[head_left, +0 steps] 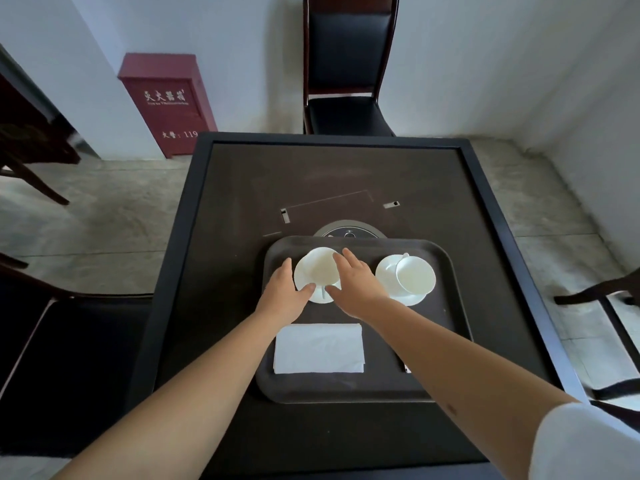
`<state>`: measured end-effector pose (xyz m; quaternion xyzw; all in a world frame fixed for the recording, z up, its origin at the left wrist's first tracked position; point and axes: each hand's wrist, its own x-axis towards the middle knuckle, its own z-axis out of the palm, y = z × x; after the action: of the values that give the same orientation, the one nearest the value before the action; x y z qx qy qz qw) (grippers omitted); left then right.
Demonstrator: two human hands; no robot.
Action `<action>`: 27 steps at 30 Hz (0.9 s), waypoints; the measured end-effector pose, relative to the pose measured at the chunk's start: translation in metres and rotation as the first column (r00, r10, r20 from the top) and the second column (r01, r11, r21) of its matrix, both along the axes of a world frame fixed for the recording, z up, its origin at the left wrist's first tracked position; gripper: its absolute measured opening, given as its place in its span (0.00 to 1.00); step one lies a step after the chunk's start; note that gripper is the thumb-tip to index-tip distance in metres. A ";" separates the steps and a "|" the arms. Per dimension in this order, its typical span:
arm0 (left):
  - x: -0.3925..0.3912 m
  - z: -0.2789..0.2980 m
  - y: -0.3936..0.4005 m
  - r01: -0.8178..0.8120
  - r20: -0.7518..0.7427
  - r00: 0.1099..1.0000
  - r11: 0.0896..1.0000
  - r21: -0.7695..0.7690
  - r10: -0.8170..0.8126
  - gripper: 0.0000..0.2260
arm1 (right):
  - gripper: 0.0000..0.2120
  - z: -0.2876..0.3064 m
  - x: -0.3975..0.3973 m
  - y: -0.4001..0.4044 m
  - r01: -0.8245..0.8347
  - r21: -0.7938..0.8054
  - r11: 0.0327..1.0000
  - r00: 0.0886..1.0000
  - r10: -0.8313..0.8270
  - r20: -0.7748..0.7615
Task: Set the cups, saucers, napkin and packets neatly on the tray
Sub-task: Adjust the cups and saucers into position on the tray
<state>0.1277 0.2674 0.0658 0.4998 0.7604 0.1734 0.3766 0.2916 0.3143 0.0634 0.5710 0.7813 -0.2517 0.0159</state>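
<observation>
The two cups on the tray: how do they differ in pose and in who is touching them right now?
The left cup sits between both hands, the left hand and right hand at its sides; the right cup stands untouched. The left cup sits about centred on its saucer; the right cup sits off-centre, toward the right edge of the right saucer. Both are white, mouth up, on saucers on the dark tray.

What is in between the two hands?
In the head view, a white cup on its saucer sits between the left hand and right hand, on the tray.
</observation>
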 end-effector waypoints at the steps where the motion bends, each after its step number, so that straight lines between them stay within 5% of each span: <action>1: 0.003 -0.001 0.005 -0.037 0.042 0.998 0.999 -0.009 0.037 0.36 | 0.33 0.000 -0.003 0.005 0.017 -0.006 1.000 1.000 -0.017 -0.019; 6: 0.013 -0.008 0.026 -0.038 0.065 0.997 0.997 -0.068 0.043 0.28 | 0.25 -0.004 -0.011 0.039 0.055 0.044 0.997 0.995 -0.051 -0.090; 11: 0.010 -0.020 0.033 -0.005 0.130 0.991 0.977 -0.212 0.033 0.21 | 0.25 -0.012 -0.011 0.064 -0.181 -0.005 0.983 0.981 0.181 0.073; 15: 0.005 -0.023 0.038 -0.046 0.282 0.951 0.961 -0.274 0.126 0.13 | 0.28 -0.018 -0.008 0.069 -0.194 -0.007 0.981 0.975 0.193 0.106; 19: 0.001 -0.021 0.042 -0.064 0.175 0.980 0.983 -0.170 0.094 0.08 | 0.31 -0.016 -0.009 0.065 -0.109 -0.062 0.992 0.992 0.112 0.054; 23: -0.006 -0.019 0.043 -0.105 0.046 0.993 0.990 -0.090 0.109 0.12 | 0.15 -0.014 -0.008 0.055 -0.032 -0.035 0.999 0.998 0.034 0.044; 27: -0.009 -0.020 0.044 -0.088 0.004 0.996 0.995 0.040 0.088 0.08 | 0.09 -0.013 -0.011 0.056 0.103 -0.059 0.993 0.994 -0.104 -0.022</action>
<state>0.1190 0.3116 0.0455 0.4732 0.7776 0.2057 0.3593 0.2811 0.3700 0.0501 0.6069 0.7431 -0.2816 0.0096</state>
